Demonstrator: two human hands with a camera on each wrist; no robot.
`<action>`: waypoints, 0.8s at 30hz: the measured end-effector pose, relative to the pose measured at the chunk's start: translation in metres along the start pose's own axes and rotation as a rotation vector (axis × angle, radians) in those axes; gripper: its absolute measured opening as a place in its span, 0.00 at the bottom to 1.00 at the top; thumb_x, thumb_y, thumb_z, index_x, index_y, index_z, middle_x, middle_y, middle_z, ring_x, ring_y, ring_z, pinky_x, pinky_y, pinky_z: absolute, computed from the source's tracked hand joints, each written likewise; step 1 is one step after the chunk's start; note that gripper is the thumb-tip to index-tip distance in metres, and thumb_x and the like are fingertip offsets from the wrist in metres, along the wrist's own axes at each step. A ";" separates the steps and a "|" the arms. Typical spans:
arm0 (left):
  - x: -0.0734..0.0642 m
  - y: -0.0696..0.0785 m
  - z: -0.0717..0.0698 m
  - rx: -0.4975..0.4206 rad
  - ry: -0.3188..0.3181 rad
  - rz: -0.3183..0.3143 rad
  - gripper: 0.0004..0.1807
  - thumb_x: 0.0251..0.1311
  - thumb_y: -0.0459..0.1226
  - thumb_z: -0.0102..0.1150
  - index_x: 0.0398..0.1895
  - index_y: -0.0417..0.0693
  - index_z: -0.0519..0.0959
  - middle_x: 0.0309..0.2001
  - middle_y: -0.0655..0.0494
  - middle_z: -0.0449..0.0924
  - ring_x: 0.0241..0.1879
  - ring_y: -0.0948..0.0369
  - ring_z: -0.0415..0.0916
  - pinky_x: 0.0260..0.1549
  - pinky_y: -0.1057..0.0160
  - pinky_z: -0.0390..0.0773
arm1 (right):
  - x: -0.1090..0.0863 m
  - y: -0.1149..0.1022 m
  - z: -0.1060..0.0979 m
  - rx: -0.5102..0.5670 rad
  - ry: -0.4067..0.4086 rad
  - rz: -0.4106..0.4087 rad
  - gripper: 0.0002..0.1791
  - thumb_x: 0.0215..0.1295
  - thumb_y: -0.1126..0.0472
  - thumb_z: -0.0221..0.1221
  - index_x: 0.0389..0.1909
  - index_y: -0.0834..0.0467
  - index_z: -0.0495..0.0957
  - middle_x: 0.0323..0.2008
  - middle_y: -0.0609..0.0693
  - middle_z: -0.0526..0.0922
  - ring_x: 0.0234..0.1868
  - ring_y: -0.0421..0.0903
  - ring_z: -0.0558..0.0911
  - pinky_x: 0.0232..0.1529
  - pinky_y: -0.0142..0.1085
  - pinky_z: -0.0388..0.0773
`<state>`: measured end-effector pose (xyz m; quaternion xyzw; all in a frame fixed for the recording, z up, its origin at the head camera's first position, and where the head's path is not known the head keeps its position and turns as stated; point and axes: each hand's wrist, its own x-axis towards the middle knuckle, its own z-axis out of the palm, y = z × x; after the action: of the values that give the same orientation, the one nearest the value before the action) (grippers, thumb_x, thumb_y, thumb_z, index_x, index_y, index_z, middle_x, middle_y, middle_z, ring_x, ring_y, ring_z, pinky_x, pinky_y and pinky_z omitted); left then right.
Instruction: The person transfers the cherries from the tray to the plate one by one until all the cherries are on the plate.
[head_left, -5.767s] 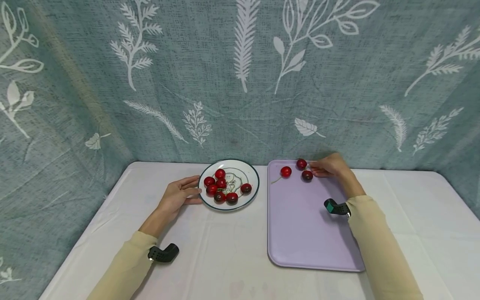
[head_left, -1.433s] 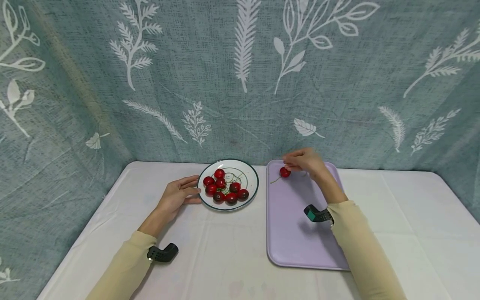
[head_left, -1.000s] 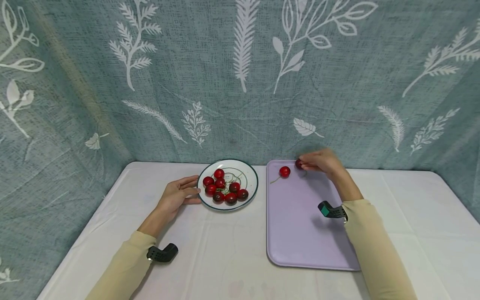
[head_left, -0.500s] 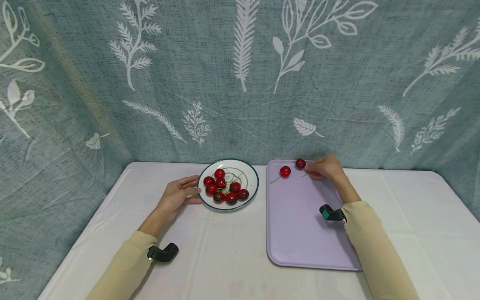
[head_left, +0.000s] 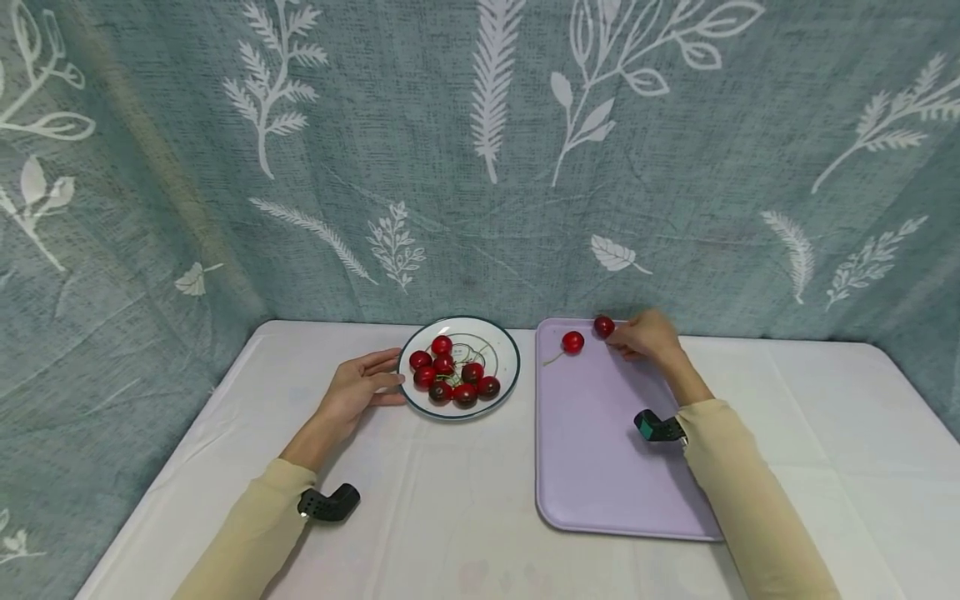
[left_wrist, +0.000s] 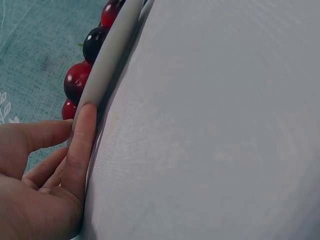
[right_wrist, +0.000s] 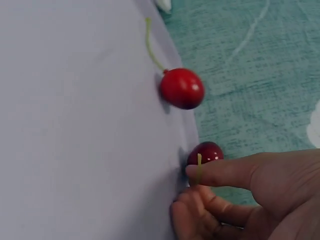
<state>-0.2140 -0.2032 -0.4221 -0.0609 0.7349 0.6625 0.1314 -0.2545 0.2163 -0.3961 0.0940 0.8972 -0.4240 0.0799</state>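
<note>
My left hand (head_left: pixel 360 387) is at the left side of a white plate (head_left: pixel 504 350) with a dark rim, thumb over the edge and a finger against its underside in the left wrist view. Several red cherries (head_left: pixel 465 395) with stems lie on the plate. At the far edge of a lilac tray (head_left: pixel 607 467), my right hand (head_left: pixel 648 337) has thumb and fingertips drawn together at the green stem (right_wrist: pixel 199 159) of a dark red cherry (head_left: pixel 603 326). A brighter cherry (head_left: pixel 572 342) lies left of it on the tray, its stem pointing toward the near left.
A white cloth (head_left: pixel 435 500) covers the table under plate and tray. Green-grey curtains (head_left: pixel 450 242) with white leaf prints rise right behind the table's far edge and along the left side. Black wrist cameras (head_left: pixel 330 503) sit on both sleeves.
Since the oldest frame, one dark cherry has gone from the tray and the plate holds one more. My right hand drew back from the brighter cherry to the dark one's stem. Left hand stays put.
</note>
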 end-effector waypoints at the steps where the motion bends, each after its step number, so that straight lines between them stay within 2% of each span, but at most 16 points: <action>1: 0.000 0.000 0.000 -0.001 0.001 -0.002 0.31 0.65 0.24 0.53 0.71 0.34 0.61 0.68 0.34 0.63 0.38 0.63 0.82 0.39 0.64 0.87 | -0.001 -0.001 -0.002 0.018 -0.016 0.002 0.14 0.59 0.63 0.64 0.33 0.74 0.84 0.20 0.49 0.83 0.19 0.37 0.80 0.24 0.29 0.84; 3: 0.001 0.000 0.000 0.000 0.001 -0.002 0.31 0.65 0.24 0.53 0.71 0.34 0.61 0.68 0.34 0.63 0.38 0.63 0.82 0.39 0.64 0.87 | -0.002 -0.002 -0.005 0.049 -0.041 0.005 0.15 0.61 0.63 0.63 0.37 0.75 0.83 0.21 0.49 0.84 0.21 0.37 0.81 0.27 0.30 0.86; 6: 0.001 -0.001 -0.001 -0.001 0.001 -0.004 0.31 0.64 0.24 0.53 0.71 0.34 0.62 0.68 0.34 0.63 0.39 0.63 0.82 0.39 0.64 0.87 | -0.005 -0.003 -0.012 0.034 -0.045 0.004 0.17 0.62 0.63 0.64 0.42 0.75 0.82 0.21 0.48 0.85 0.21 0.36 0.82 0.29 0.29 0.85; 8: 0.001 -0.002 -0.002 0.002 -0.001 -0.002 0.31 0.64 0.24 0.53 0.71 0.34 0.62 0.68 0.33 0.63 0.39 0.62 0.82 0.39 0.64 0.87 | -0.006 -0.002 -0.016 0.049 -0.038 0.003 0.17 0.63 0.64 0.64 0.45 0.75 0.81 0.24 0.53 0.87 0.21 0.35 0.82 0.30 0.29 0.85; 12: 0.000 -0.003 0.000 0.011 0.005 -0.011 0.31 0.64 0.24 0.54 0.71 0.35 0.62 0.68 0.34 0.64 0.39 0.62 0.82 0.39 0.64 0.87 | -0.009 0.001 -0.020 0.102 -0.040 -0.017 0.17 0.63 0.68 0.63 0.49 0.76 0.79 0.40 0.66 0.85 0.22 0.34 0.83 0.34 0.31 0.87; 14: -0.001 -0.003 0.000 0.014 0.008 -0.016 0.31 0.64 0.25 0.54 0.72 0.35 0.62 0.68 0.34 0.63 0.39 0.62 0.82 0.39 0.64 0.87 | -0.010 0.000 -0.021 0.114 -0.050 -0.035 0.18 0.63 0.69 0.62 0.51 0.75 0.78 0.46 0.68 0.82 0.24 0.34 0.84 0.36 0.32 0.87; 20: 0.000 -0.002 0.000 0.011 0.004 -0.011 0.31 0.65 0.24 0.53 0.72 0.35 0.61 0.68 0.34 0.63 0.39 0.63 0.82 0.39 0.65 0.87 | -0.009 -0.009 -0.021 0.128 -0.057 -0.087 0.18 0.65 0.67 0.62 0.53 0.73 0.78 0.49 0.68 0.81 0.33 0.39 0.86 0.45 0.38 0.86; 24: 0.000 -0.001 0.001 0.020 0.008 -0.014 0.31 0.65 0.25 0.53 0.72 0.36 0.62 0.68 0.35 0.63 0.38 0.63 0.83 0.39 0.64 0.87 | -0.006 -0.017 -0.017 0.151 -0.037 -0.101 0.18 0.66 0.66 0.62 0.54 0.71 0.79 0.49 0.66 0.82 0.33 0.37 0.86 0.49 0.41 0.85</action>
<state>-0.2139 -0.2023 -0.4235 -0.0675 0.7416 0.6539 0.1336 -0.2538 0.2178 -0.3715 0.0466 0.8647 -0.4956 0.0677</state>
